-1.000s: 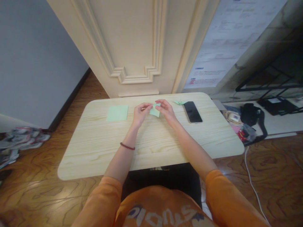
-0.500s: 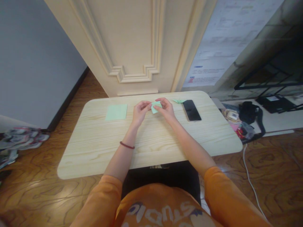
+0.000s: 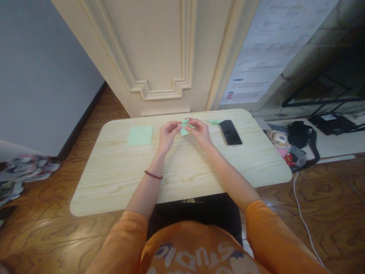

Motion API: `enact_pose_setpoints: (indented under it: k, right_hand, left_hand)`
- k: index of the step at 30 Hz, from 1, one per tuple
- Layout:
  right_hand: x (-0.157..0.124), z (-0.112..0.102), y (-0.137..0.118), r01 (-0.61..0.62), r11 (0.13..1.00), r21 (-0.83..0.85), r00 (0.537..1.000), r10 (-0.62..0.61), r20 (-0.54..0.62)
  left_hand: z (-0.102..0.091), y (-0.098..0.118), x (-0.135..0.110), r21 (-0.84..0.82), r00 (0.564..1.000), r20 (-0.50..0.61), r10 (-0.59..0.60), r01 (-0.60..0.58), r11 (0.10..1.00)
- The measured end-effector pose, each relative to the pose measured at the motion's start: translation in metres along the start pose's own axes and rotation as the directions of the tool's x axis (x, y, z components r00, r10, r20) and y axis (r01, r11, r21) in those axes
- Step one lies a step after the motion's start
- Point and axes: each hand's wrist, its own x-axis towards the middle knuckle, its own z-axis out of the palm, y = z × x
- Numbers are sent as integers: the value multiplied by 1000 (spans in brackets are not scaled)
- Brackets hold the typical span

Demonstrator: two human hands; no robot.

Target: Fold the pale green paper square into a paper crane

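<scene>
A small folded piece of light green paper (image 3: 184, 129) is held up between my two hands, over the far middle of the table. My left hand (image 3: 169, 136) pinches its left side between thumb and fingers. On the other side, my right hand (image 3: 200, 132) grips the right part, its thumb on the near face. One flap of the paper stands up at the top; the fingers partly cover the folds. To the left lies a square pad of light green paper (image 3: 140, 136). A folded green paper figure (image 3: 214, 121) rests to the right, against the phone.
The dark-screened phone (image 3: 231, 133) lies on the pale wood-grain table (image 3: 114, 175), right of my hands. A cream panelled surface (image 3: 159, 45) rises behind the table. Bags and small items (image 3: 288, 148) sit low at the right, and a white cable (image 3: 300, 213) runs down the floor.
The green paper has turned in my fingers: its flat face has given way to an opened shape with a raised flap. Both hands stay in nearly the same place.
</scene>
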Motion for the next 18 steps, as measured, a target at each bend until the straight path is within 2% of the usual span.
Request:
enact_pose_setpoints:
  k: [4, 9, 18]
  right_hand:
    - [0, -1, -1, 22, 998, -52, 999, -25, -48]
    - [-2, -3, -3, 82, 996, -35, 997, -82, -13]
    - [3, -3, -1, 20, 1000, 21, 997, -18, -80]
  left_hand:
    - [1, 2, 0, 23, 1000, -3, 18, -18, 1000]
    - [2, 5, 0, 30, 999, -23, 42, -41, 999]
    - [6, 7, -3, 26, 998, -50, 45, -44, 999]
